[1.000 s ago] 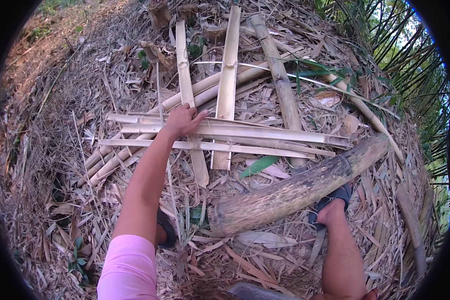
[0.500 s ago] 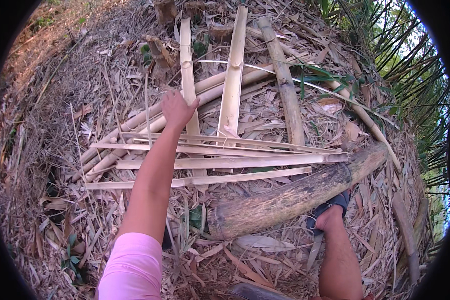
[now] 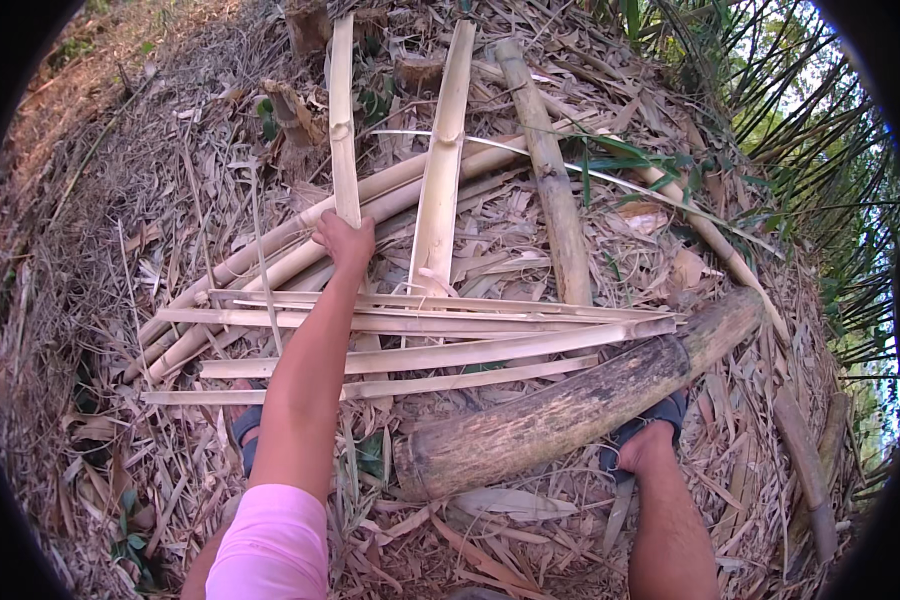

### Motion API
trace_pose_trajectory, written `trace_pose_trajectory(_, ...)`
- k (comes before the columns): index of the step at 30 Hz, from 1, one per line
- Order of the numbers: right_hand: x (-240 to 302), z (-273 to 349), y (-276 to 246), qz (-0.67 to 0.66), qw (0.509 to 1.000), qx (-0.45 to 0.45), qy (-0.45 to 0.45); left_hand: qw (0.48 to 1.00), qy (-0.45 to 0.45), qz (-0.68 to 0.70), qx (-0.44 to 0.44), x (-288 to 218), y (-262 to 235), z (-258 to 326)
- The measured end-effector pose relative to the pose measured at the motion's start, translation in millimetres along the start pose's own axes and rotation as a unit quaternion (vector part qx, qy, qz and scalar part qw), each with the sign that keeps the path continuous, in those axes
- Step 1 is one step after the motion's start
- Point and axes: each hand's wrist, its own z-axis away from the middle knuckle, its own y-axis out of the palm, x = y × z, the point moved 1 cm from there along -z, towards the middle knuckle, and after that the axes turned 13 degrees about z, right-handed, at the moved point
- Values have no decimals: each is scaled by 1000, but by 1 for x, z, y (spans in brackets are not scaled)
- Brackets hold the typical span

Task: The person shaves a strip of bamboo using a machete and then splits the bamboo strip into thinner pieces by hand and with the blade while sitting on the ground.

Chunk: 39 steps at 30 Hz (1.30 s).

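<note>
My left hand [image 3: 345,240] reaches forward, its fingers closed around the near part of a long pale split bamboo slat [image 3: 342,120] that runs away from me. A second, wider split slat [image 3: 442,170] lies just to its right. Under my forearm several thin bamboo slats [image 3: 440,325] lie crosswise, side by side. My right hand is out of the picture.
A thick grey bamboo log [image 3: 570,405] lies slanted at lower right, with my sandalled right foot [image 3: 645,440] against it. My left foot [image 3: 245,430] is under my arm. Round bamboo poles [image 3: 555,200] and dry leaves cover the ground. Green bamboo [image 3: 820,170] grows at right.
My left hand has left the crosswise slats and moved forward onto the long slat pointing away. The view has tipped forward, so the crosswise slats now sit closer to me.
</note>
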Motion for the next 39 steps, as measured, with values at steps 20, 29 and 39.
trace_pose_trajectory(20,-4,22,0,-166,977,93,-93,891,346,295,14,-267,-143,16)
trace_pose_trajectory(29,-114,353,-16,81,800,-287,-521,854,413,296,112,-304,-231,122)
trace_pose_trajectory(39,-29,513,-104,-503,515,-145,-679,820,469,226,239,-237,-267,244)
